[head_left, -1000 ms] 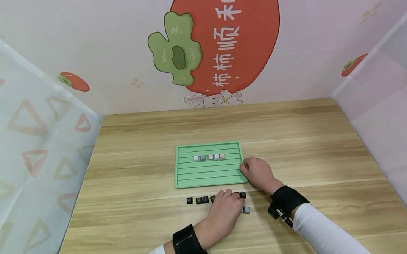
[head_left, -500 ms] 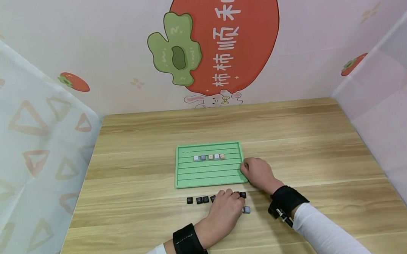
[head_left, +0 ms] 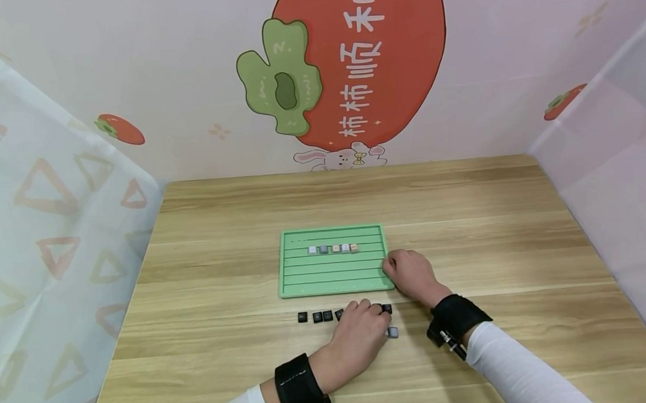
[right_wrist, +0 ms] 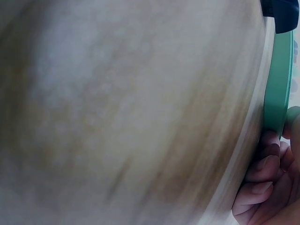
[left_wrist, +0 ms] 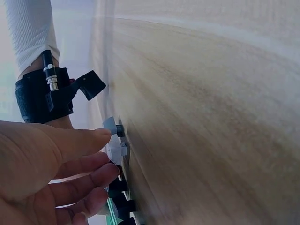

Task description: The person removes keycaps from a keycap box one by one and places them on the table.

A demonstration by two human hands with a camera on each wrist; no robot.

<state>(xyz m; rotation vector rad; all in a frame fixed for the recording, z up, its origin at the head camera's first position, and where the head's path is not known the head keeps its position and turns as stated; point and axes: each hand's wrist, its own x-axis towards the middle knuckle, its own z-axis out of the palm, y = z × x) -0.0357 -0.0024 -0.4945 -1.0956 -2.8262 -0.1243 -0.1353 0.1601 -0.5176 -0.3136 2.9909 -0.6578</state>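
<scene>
My left hand [head_left: 361, 332] is over the row of black keycaps [head_left: 328, 315] in front of the green board, hiding part of it. In the left wrist view its thumb is close to a grey keycap [left_wrist: 110, 125], a whitish one [left_wrist: 123, 149] lies beyond the fingers, and black keycaps [left_wrist: 123, 206] stand below. Whether the fingertips pinch one is unclear. My right hand [head_left: 411, 276] grips the right edge of the green board [head_left: 305, 280], its fingers curled at the rim. Several pale and grey keycaps [head_left: 336, 249] sit in a row on the board's upper part.
All of this lies on a wooden table [head_left: 206, 260]. A printed wall [head_left: 189, 111] rises behind it, with pale sheets [head_left: 75, 236] at both sides. Black camera straps [head_left: 301, 386] circle both wrists.
Both hands keep their places, the right at the board's edge and the left over the keycaps. The view shifts slightly; nothing else visibly moves.
</scene>
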